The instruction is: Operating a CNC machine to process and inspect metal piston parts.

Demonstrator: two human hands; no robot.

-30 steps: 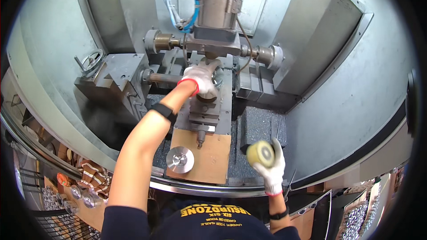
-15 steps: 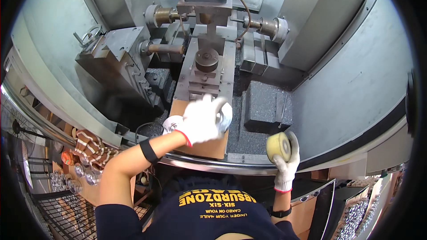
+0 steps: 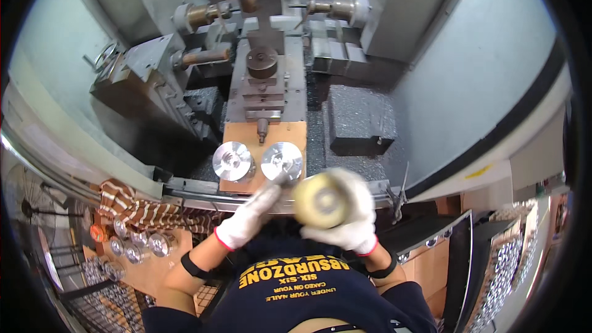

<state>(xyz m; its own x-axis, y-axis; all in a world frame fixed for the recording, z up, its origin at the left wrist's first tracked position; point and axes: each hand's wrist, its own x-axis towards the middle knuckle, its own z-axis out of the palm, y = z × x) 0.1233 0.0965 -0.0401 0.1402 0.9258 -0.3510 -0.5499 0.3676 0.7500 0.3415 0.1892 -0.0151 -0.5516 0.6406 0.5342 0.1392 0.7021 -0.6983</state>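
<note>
Two shiny round metal parts stand on a brown board: the left metal part (image 3: 233,159) and the right metal part (image 3: 282,159). My left hand (image 3: 248,217), in a white glove, is just in front of the right one, its fingers together. A small grey smear shows at its fingertips; what it is cannot be made out. My right hand (image 3: 357,209), also gloved, grips a thick pale yellow cylinder (image 3: 320,202) with a grey ring at its centre. The cylinder is in front of the board, near my chest, and blurred by motion.
A machine bed with a dark round fixture (image 3: 262,61) lies ahead, flanked by horizontal spindles. A chip-covered block (image 3: 361,120) sits to the right. The machine's metal sill runs in front. Several shiny parts (image 3: 161,244) stand at lower left, beside a striped cloth (image 3: 123,203).
My left hand has drawn back toward me from the board, uncovering both metal parts. My right hand has brought the yellow cylinder leftward, in front of my chest. The view has shifted too.
</note>
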